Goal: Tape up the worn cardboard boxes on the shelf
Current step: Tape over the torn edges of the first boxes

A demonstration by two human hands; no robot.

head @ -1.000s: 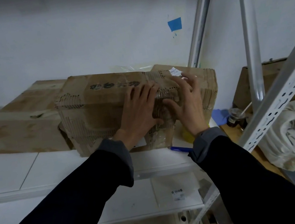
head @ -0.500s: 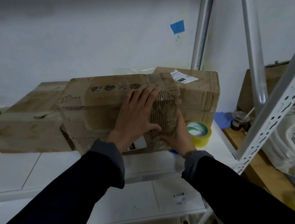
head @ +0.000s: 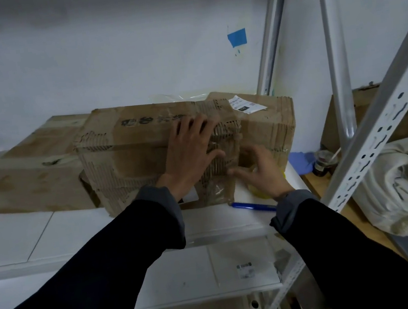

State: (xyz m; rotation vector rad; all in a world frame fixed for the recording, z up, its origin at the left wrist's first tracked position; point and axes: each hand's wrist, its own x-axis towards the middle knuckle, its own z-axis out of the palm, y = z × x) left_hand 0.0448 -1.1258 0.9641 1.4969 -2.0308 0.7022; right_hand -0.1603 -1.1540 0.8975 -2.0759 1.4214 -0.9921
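Two arms in dark, soft sleeves reach forward from the near edge. Below them is a lower white shelf board (head: pixel 206 274) with a small sticker on it.

Past the sleeves is the flat white shelf (head: pixel 39 237). A blue pen (head: pixel 253 206) lies on it, close to the right wrist. The right hand (head: pixel 262 175) is low, at the near right bottom of the worn cardboard box (head: pixel 145 154). Its fingers are bent a little and spread. A bit of a yellow tape roll (head: pixel 258 191) peeks out under this hand. I cannot tell if the hand's grip is on the roll or loose.

The left hand (head: pixel 191 148) lies flat on the front face of the box. Its fingers are straight and spread, pressing and holding nothing.

The box is long and brown and sits on the shelf. Its skin is torn away in many spots, so the wavy ribs inside show. Shiny clear tape wraps the rough part by the hands. There is dark print on top and a white label (head: pixel 245 105) near the far right corner.

A second brown box (head: pixel 30 176), smoother, lies to the left, touching the first one.

On the right stand grey metal posts (head: pixel 367 131) with rows of holes. A lumpy cream cloth bundle (head: pixel 406 186) sits past them, and a small dark jar (head: pixel 323 162) stands by a blue rag (head: pixel 301 161).

Far back is a plain white wall with a blue tape square (head: pixel 236 37).
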